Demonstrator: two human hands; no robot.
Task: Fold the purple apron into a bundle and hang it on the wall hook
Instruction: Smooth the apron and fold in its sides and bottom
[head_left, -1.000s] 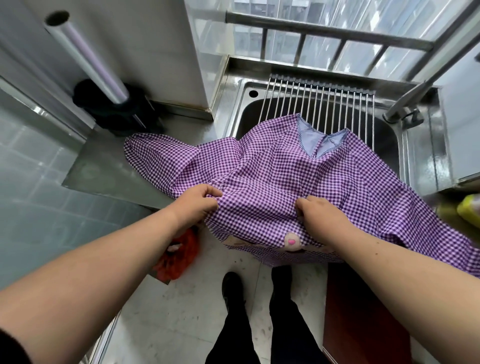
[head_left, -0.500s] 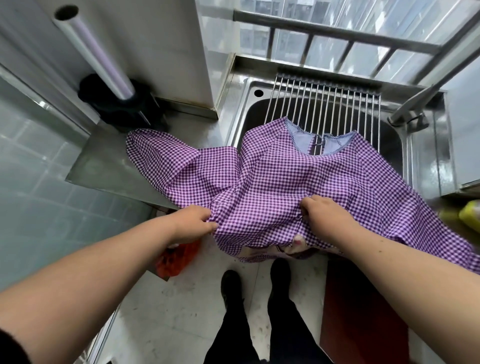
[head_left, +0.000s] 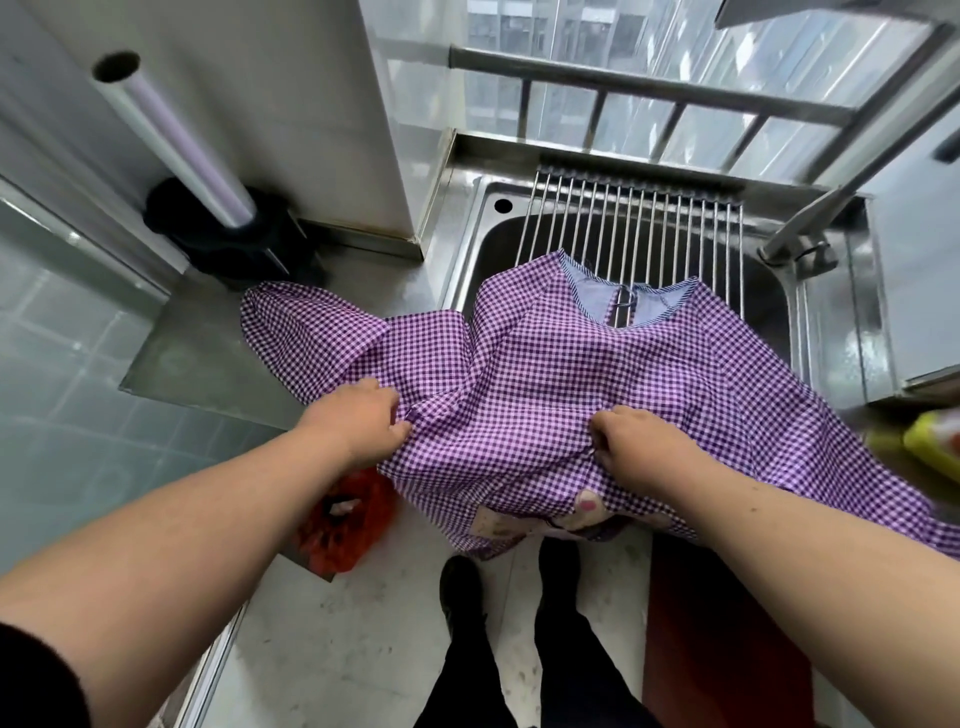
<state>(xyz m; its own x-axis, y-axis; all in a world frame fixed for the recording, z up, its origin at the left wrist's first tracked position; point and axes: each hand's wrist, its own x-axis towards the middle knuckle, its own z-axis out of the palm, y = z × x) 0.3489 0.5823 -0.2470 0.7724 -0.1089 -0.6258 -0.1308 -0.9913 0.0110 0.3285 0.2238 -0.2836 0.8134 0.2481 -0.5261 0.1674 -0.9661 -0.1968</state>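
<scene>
Steel counter (head_left: 208, 358) and sink (head_left: 467, 249) carry the purple apron (head_left: 545, 374), spread ahead of both hands. Left hand (head_left: 353, 421) and right hand (head_left: 639, 447) each pinch its cloth with curled fingers. Folding has barely begun; bundling and hanging remain, no hook visible.

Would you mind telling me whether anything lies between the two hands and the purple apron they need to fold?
Nothing visible does. The left hand and the right hand both already pinch the purple apron, which lies spread over the sink edge and the counter. The wall hook is not in view.
</scene>
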